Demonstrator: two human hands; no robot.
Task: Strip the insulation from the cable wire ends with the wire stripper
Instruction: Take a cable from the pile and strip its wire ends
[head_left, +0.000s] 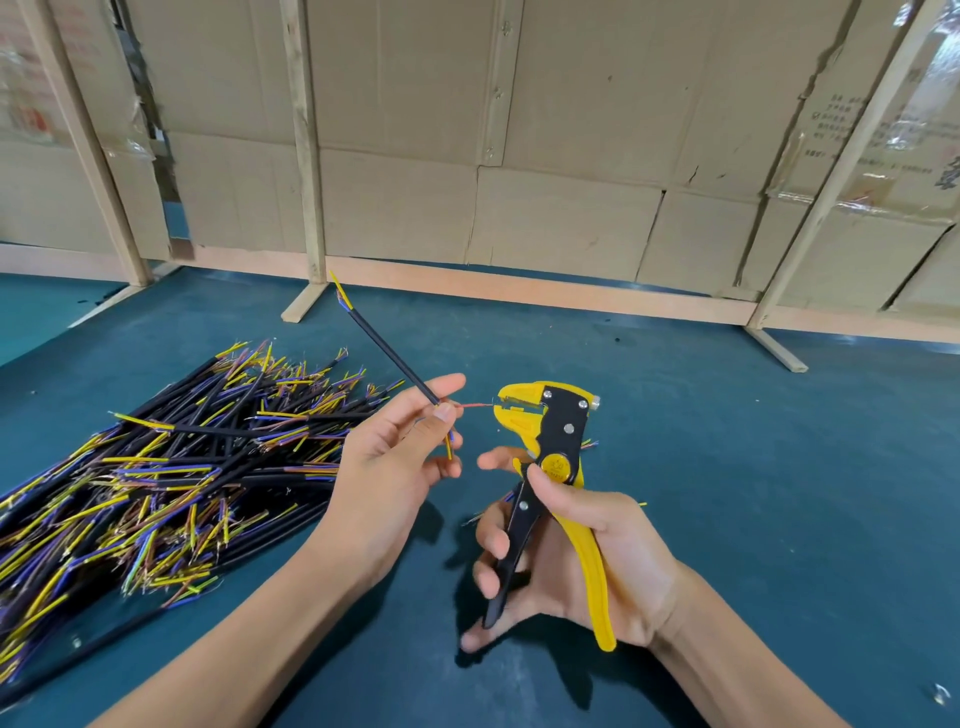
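Note:
My left hand (395, 457) pinches a short black cable (384, 353) between thumb and forefinger, its far end pointing up and away with yellow and blue cores showing. A thin red core (474, 406) sticks out to the right from my fingers into the jaws of the yellow and black wire stripper (556, 452). Yellow and blue cores hang down below my thumb. My right hand (587, 551) grips the stripper by its handles, jaws up, thumb on the pivot.
A large pile of black cables (171, 467) with yellow, blue and brown cores lies on the teal table (779, 493) to the left. A cardboard wall on wooden frames (519, 208) stands along the back. Small insulation scraps lie behind the stripper.

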